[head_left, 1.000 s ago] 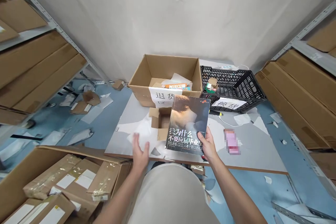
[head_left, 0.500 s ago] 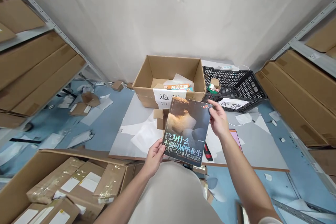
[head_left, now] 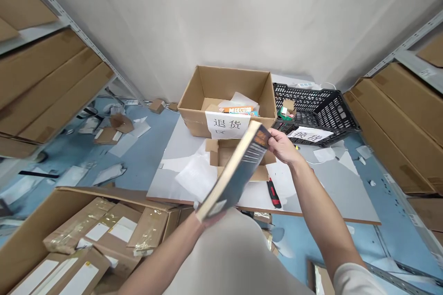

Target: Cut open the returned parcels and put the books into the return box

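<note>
The left hand [head_left: 215, 219], partly hidden, holds the lower end of a book [head_left: 238, 174] tilted above the table [head_left: 334, 196]; its dark cover bears pale print and an orange patch, its page edges cream; the right hand [head_left: 284, 147] pinches its upper corner; beyond stands a large carton [head_left: 194, 122].

left hand [head_left: 212, 220] partly hidden behind book [head_left: 235, 175]
small print [head_left: 255, 151] blurred, illegible; lower-left carton [head_left: 26, 235] cut off at picture edge.
</note>
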Demonstrator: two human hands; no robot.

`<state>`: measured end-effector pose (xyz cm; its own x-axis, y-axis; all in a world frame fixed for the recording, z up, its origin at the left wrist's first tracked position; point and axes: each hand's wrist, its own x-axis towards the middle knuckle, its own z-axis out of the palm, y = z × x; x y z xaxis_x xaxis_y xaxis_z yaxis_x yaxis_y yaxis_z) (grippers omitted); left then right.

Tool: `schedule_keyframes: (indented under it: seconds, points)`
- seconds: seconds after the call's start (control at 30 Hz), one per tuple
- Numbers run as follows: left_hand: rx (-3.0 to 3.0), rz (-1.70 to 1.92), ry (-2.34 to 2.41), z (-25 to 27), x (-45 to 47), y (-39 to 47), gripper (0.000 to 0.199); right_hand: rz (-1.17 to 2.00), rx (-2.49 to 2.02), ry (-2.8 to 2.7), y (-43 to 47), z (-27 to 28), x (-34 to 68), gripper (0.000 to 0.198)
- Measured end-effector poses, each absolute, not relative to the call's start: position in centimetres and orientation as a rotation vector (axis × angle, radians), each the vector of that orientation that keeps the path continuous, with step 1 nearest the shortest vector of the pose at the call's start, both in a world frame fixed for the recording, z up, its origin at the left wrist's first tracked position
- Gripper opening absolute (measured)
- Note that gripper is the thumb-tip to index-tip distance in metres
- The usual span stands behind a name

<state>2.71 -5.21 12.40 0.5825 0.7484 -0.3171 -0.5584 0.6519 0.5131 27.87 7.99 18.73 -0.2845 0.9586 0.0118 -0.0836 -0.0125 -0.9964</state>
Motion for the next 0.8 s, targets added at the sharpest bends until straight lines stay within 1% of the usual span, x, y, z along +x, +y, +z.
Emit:
schedule_keyframes:
  seconds: [0.1, 0.13, 0.17, 0.2, 0.3, 0.37, 0.53, 0.8]
  points:
    - [0.369, 0.855, 0.45, 12.2, 0.8, -5.3, 0.077, 1.379, -1.154, -1.415, 8.3, 18.7, 28.2, 0.034]
    - [0.388, 0.866, 0.455, 12.2, 0.3, -5.3, 0.082, 1.338, -1.206, -1.427, 8.4, 18.7, 28.3, 0.033]
    - [0.424, 0.876, 0.505, 12.1, -0.1, -5.2, 0.082, 1.293, -1.248, -1.428, 8.5, 18.7, 28.3, 0.032]
    - [0.473, 0.885, 0.603, 12.0, -0.3, -5.2, 0.078, 1.255, -1.275, -1.42, 8.6, 18.7, 28.3, 0.032]
    - [0.599, 0.895, 0.945, 11.5, 0.2, -5.1, 0.055, 1.243, -1.28, -1.325, 8.8, 18.7, 28.2, 0.033]
    - [0.608, 0.904, 1.025, 11.3, 1.1, -5.3, 0.046, 1.276, -1.259, -1.214, 8.8, 18.7, 28.2, 0.035]
    - [0.546, 0.918, 0.985, 11.3, 2.4, -5.8, 0.046, 1.308, -1.245, -1.074, 8.5, 18.7, 28.6, 0.037]
    - [0.559, 0.908, 0.967, 11.4, 2.6, -5.7, 0.049, 1.316, -1.21, -1.034, 8.4, 18.8, 29.0, 0.031]
